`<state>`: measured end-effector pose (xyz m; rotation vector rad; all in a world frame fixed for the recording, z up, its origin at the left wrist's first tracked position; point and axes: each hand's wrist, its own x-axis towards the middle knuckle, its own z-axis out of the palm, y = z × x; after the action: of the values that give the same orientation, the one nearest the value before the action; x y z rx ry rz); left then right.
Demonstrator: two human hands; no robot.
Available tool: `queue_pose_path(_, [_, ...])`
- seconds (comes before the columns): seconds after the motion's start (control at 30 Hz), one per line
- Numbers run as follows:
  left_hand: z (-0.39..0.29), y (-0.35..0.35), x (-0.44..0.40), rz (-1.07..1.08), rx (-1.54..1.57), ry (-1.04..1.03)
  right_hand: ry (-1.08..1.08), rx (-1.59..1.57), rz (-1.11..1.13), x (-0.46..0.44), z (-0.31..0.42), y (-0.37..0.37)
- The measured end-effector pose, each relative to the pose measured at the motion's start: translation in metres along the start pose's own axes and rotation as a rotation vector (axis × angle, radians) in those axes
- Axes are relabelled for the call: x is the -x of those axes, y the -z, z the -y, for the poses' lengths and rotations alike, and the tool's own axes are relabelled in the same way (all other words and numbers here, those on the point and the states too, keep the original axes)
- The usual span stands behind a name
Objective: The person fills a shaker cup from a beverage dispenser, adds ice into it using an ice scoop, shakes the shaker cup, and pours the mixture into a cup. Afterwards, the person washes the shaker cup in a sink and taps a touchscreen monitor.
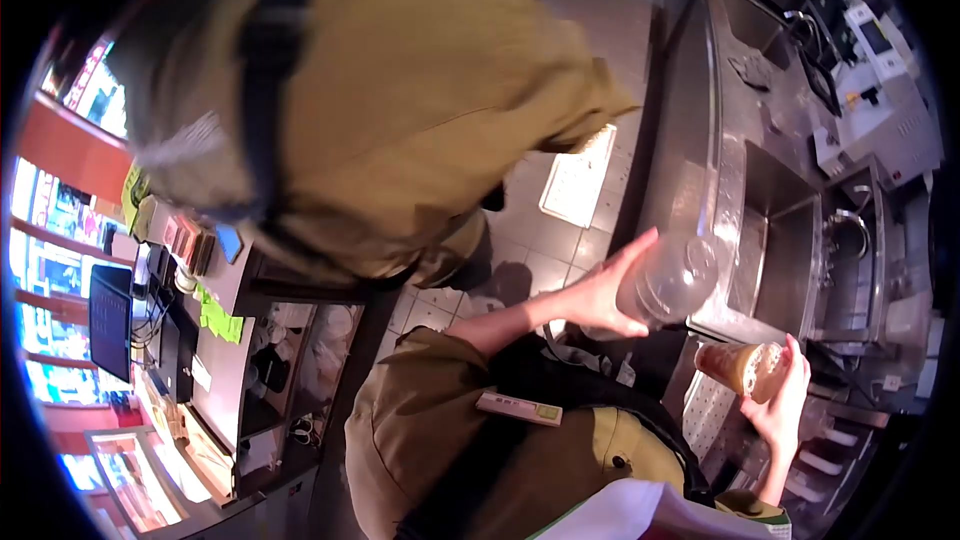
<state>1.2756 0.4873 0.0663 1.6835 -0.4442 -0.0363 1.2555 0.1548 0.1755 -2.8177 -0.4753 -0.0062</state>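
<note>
My left hand (602,298) is closed around a clear, see-through plastic container (672,280), tilted over the edge of the steel counter. Nothing I can make out is inside it. Lower to the right, my right hand (785,405) grips a clear plastic cup (742,368) of brownish drink, with a paler, bubbly or icy layer at one end. The cup looks tipped in this view. The two vessels are apart, the cup being over a perforated metal surface (705,405).
A co-worker in a brown shirt (420,90) with a black strap stands close on the left. Steel sinks (775,230) with a tap (850,225) line the right, below a white machine (880,110). A counter with a monitor (110,320) stands far left.
</note>
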Motion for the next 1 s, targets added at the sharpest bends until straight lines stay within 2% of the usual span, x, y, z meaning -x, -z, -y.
queue_pose_path(0.07, [-0.004,0.015,0.013,0.101,0.005,0.022,0.063,-0.068,-0.035,-0.02,0.022,-0.002])
queue_pose_path(0.2, [-0.012,0.056,0.054,0.134,-0.053,-0.023,0.2,-0.043,-0.002,-0.063,0.064,-0.01])
queue_pose_path(0.33, [-0.016,0.1,0.096,-0.029,-0.138,0.193,0.282,-0.027,0.095,-0.112,0.116,-0.026])
queue_pose_path(0.4, [-0.011,0.119,0.116,-0.174,-0.257,0.199,0.412,-0.022,0.115,-0.141,0.143,-0.033])
queue_pose_path(0.47, [0.014,0.129,0.138,-0.358,0.013,0.17,0.535,-0.032,0.143,-0.171,0.168,-0.039])
queue_pose_path(0.57, [0.02,0.156,0.154,-0.485,-0.038,0.223,0.664,-0.082,0.204,-0.222,0.212,-0.048])
queue_pose_path(0.73, [0.042,0.207,0.15,-0.616,-0.075,0.23,0.779,-0.098,0.283,-0.323,0.281,-0.077])
queue_pose_path(0.77, [0.049,0.221,0.144,-0.628,-0.09,0.221,0.849,-0.102,0.243,-0.348,0.291,-0.09])
queue_pose_path(0.93, [0.077,0.3,0.098,-0.705,-0.214,0.199,1.01,-0.089,0.227,-0.475,0.362,-0.118])
queue_pose_path(1.0, [0.081,0.332,0.073,-0.76,-0.182,0.19,0.998,-0.082,0.285,-0.528,0.394,-0.125])
